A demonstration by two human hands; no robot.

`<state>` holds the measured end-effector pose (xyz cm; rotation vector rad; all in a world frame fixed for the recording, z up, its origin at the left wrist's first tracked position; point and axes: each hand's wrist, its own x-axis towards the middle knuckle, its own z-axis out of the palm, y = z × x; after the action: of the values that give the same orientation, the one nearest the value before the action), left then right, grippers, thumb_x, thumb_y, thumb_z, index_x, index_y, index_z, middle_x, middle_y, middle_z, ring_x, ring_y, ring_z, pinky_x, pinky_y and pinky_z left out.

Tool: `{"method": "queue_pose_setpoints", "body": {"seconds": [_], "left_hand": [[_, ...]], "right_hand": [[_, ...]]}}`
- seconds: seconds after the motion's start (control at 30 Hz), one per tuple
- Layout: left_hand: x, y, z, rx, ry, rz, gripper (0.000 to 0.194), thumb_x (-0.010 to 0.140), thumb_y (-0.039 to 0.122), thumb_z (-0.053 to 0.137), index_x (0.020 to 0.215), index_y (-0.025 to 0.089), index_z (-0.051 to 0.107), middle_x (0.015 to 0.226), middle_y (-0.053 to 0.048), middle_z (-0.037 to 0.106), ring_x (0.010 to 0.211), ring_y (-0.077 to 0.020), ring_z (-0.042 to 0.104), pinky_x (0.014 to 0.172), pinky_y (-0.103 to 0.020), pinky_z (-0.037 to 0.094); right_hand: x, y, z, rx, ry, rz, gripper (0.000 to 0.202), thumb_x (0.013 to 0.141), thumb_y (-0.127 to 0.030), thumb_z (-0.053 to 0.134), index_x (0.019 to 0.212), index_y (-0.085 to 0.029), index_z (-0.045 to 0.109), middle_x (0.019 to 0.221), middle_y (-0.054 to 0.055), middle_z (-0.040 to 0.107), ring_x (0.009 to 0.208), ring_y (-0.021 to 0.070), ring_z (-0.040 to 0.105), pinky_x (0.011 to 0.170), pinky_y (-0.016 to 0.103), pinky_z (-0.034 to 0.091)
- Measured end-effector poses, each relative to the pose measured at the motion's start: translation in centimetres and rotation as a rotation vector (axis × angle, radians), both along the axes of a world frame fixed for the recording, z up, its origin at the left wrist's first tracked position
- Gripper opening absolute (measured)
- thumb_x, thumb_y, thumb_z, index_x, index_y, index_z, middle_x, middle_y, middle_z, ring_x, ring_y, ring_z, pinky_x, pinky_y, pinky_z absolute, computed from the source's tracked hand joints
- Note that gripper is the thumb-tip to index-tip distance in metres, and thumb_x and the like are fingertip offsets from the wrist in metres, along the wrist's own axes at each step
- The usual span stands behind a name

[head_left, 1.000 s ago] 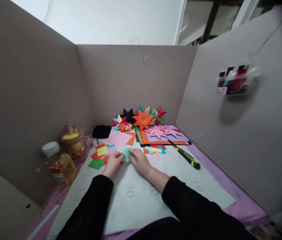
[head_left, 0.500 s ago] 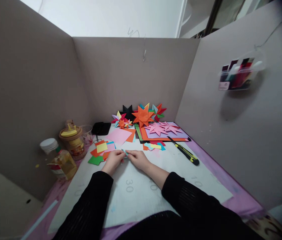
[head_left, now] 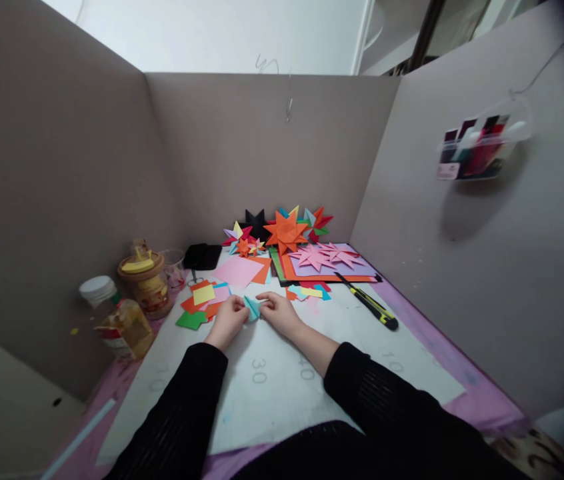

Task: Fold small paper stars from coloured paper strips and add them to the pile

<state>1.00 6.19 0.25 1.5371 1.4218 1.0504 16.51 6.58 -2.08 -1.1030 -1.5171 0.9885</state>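
A small light-blue piece of folded paper (head_left: pixel 251 308) is held up between my hands, just above the white board (head_left: pixel 282 387). My left hand (head_left: pixel 231 320) pinches its left side between thumb and fingers. On the other side my right hand (head_left: pixel 280 315) grips the paper's right edge with the thumb and bent fingers. A crease runs down the middle of the paper. To the left of my hands lie loose paper squares, among them a yellow one (head_left: pixel 204 295) and a green piece (head_left: pixel 191 320).
A black and yellow utility knife (head_left: pixel 369 303) lies at right. Folded paper stars, including a large orange one (head_left: pixel 286 231), stand at the back, beside pink stars (head_left: pixel 313 257) on coloured sheets. A glue bottle (head_left: pixel 125 327) and a tub (head_left: pixel 147 283) stand at left. Grey panels surround three sides.
The light-blue paper has opened out and shows more of its surface. My right hand has shifted slightly, its fingers lifted and more spread; my left hand stays nearly in place.
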Motion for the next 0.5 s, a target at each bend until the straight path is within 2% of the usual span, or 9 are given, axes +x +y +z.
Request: {"method": "queue_pose_setpoints", "body": {"seconds": [0.13, 0.3, 0.43, 0.5], "left_hand": [[-0.21, 0.30, -0.27, 0.126, 0.088, 0.060, 0.025, 0.064, 0.014, 0.051, 0.088, 0.020, 0.049, 0.062, 0.005, 0.052, 0.049, -0.0092, 0.049, 0.047, -0.018, 0.033], [-0.38, -0.03, 0.43, 0.247, 0.205, 0.110, 0.036, 0.071, 0.016, 0.048, 0.107, 0.020, 0.049, 0.070, 0.003, 0.055, 0.052, -0.0110, 0.051, 0.052, -0.021, 0.037], [-0.38, -0.16, 0.59, 0.317, 0.311, 0.017, 0.022, 0.072, 0.013, 0.045, 0.084, 0.018, 0.063, 0.075, -0.003, 0.064, 0.068, -0.0160, 0.058, 0.067, -0.025, 0.042], [-0.24, -0.17, 0.56, 0.313, 0.320, 0.002, 0.021, 0.072, 0.016, 0.048, 0.081, 0.016, 0.068, 0.084, -0.007, 0.068, 0.075, -0.0186, 0.059, 0.074, -0.028, 0.043]], "right_hand": [[0.03, -0.26, 0.76, 0.006, 0.027, -0.043, 0.028, 0.067, -0.017, 0.050, 0.094, -0.016, 0.060, 0.061, -0.003, 0.061, 0.055, 0.0116, 0.056, 0.056, 0.024, 0.044], [-0.04, -0.09, 0.81, -0.019, 0.070, -0.060, 0.024, 0.065, -0.018, 0.051, 0.087, -0.016, 0.060, 0.062, -0.002, 0.061, 0.056, 0.0133, 0.058, 0.056, 0.025, 0.046], [-0.12, 0.05, 0.70, -0.076, 0.143, -0.073, 0.019, 0.065, -0.018, 0.051, 0.082, -0.017, 0.059, 0.059, -0.002, 0.058, 0.052, 0.0126, 0.056, 0.052, 0.024, 0.045], [-0.13, 0.05, 0.69, -0.053, 0.159, -0.076, 0.016, 0.065, -0.018, 0.051, 0.079, -0.018, 0.058, 0.060, -0.003, 0.057, 0.053, 0.0121, 0.054, 0.052, 0.024, 0.045]]}}
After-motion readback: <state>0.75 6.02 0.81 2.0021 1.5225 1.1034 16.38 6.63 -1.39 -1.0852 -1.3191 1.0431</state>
